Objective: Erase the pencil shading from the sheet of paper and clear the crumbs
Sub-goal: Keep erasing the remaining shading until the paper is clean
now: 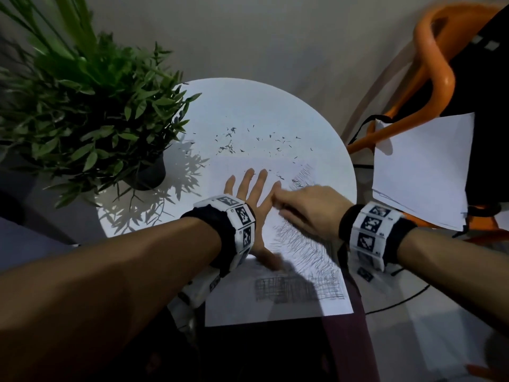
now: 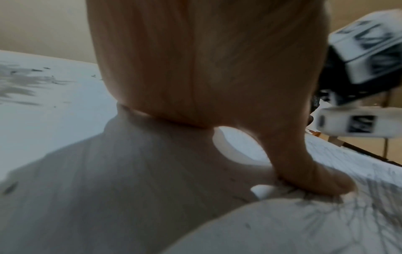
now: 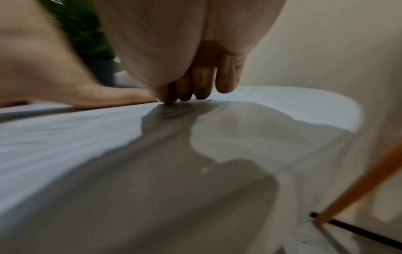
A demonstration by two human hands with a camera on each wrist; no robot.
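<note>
Round white tabletop (image 1: 275,111) holds paper (image 1: 325,301), crumbs (image 1: 228,133) beyond. Left hand (image 1: 248,194) flat, fingers spread, pressing paper. Right hand (image 1: 305,208) fingers curled down on pencil shading (image 1: 303,244); whether pinching anything, cannot tell.

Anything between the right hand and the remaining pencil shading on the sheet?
Nothing visible. The right hand is already on the sheet of paper, fingers curled down onto it, with shading directly beside and below it. The left hand lies flat on the sheet to its left, off the shaded area. No eraser is visible.

No readable text; wristbands (image 1: 242,216) bear only black-and-white marker patterns
</note>
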